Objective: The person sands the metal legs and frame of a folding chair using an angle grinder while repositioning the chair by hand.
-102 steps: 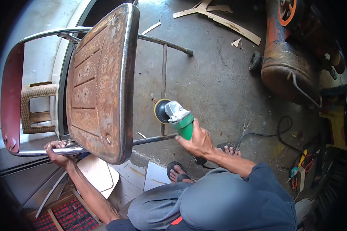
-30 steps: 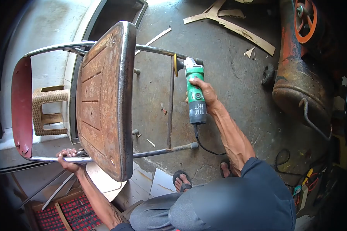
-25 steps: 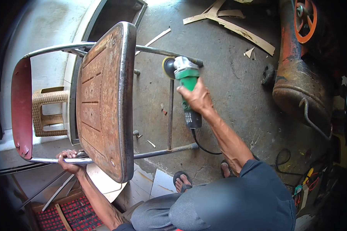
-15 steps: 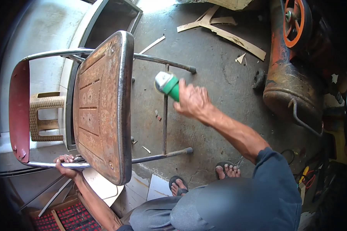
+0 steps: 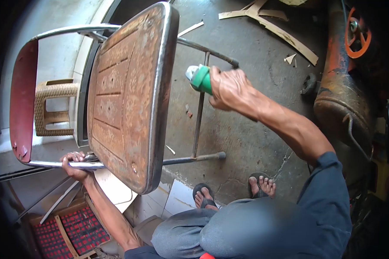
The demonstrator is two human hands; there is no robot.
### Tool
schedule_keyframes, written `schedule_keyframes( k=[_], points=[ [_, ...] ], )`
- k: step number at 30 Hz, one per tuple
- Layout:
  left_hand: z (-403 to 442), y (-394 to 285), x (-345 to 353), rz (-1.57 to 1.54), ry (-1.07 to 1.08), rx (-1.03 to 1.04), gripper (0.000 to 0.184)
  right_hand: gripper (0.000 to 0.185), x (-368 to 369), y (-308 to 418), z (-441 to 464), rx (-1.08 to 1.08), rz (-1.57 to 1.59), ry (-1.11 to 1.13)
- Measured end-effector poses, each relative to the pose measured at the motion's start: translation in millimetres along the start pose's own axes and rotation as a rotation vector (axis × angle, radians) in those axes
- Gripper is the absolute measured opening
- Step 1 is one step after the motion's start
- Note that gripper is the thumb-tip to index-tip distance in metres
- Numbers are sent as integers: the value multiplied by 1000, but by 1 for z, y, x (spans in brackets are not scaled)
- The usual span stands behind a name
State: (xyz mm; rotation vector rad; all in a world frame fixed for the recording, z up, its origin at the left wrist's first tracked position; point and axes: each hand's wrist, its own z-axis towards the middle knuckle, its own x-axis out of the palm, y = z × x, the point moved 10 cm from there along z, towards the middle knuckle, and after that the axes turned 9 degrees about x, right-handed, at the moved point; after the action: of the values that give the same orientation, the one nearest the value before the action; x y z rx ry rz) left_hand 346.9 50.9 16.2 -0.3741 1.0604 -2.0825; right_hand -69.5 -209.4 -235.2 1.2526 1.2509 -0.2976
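A metal chair [image 5: 121, 93] lies tipped on its side, its rusty seat pan facing me. My left hand [image 5: 76, 165] is closed round the chrome tube [image 5: 52, 164] between the seat and the red backrest [image 5: 23, 101]. In my right hand [image 5: 235, 88] is a green angle grinder [image 5: 202, 80] with a silver head. The grinder is held over the chair's leg crossbar [image 5: 199, 118], apart from the seat. Its disc is mostly hidden from this angle.
Behind the chair stands a tan plastic stool [image 5: 54, 108]. Wood offcuts [image 5: 285, 39] lie on the concrete floor. A rusty tank [image 5: 341, 99] with an orange wheel [image 5: 358, 32] stands at right. A red-and-black woven panel [image 5: 80, 228] lies at lower left, near my sandalled feet [image 5: 205, 196].
The chair's seat has swung up and appears larger and more tilted. My right hand and the grinder have shifted slightly up and right. My left hand keeps its hold on the tube.
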Motion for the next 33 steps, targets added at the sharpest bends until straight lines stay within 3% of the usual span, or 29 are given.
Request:
schedule_keyframes(
  k=[2, 4, 8, 10, 13, 14, 17, 19, 22, 26, 30, 33],
  points=[
    [-1, -1, 1, 21, -22, 5, 18, 37, 19, 16, -36, -94, -35, -13],
    [-2, -1, 0, 45, -53, -19, 18, 38, 32, 35, -81, -237, 5, -107],
    [-3, 1, -2, 47, -88, -30, 19, 49, 85, 62, -143, -254, 13, 189],
    [-2, 4, -5, 37, -81, -36, 19, 52, 91, 62, -161, -315, 25, 151],
    [-1, 7, -8, 40, -101, -44, 21, 63, 86, 28, -159, -57, 74, 182],
    [-3, 6, -7, 41, -125, -47, 21, 72, 83, 19, -157, -46, 47, 45],
    [1, 8, -10, 44, -130, -31, 22, 76, 85, 8, -164, -7, 131, -54],
    [3, 11, -12, 63, -141, -37, 22, 81, 117, -3, -177, 191, 477, 175],
    [3, 11, -13, 48, -121, -21, 23, 84, 152, -17, -205, 375, 623, 289],
    [6, 14, -14, 43, -124, -5, 23, 85, 187, -33, -199, 357, 632, 435],
    [1, 9, -11, 36, -157, -20, 23, 82, 173, -30, -180, 307, 627, 584],
    [2, 10, -13, 41, -178, -9, 24, 83, 171, -38, -186, 353, 559, 534]
  ],
)
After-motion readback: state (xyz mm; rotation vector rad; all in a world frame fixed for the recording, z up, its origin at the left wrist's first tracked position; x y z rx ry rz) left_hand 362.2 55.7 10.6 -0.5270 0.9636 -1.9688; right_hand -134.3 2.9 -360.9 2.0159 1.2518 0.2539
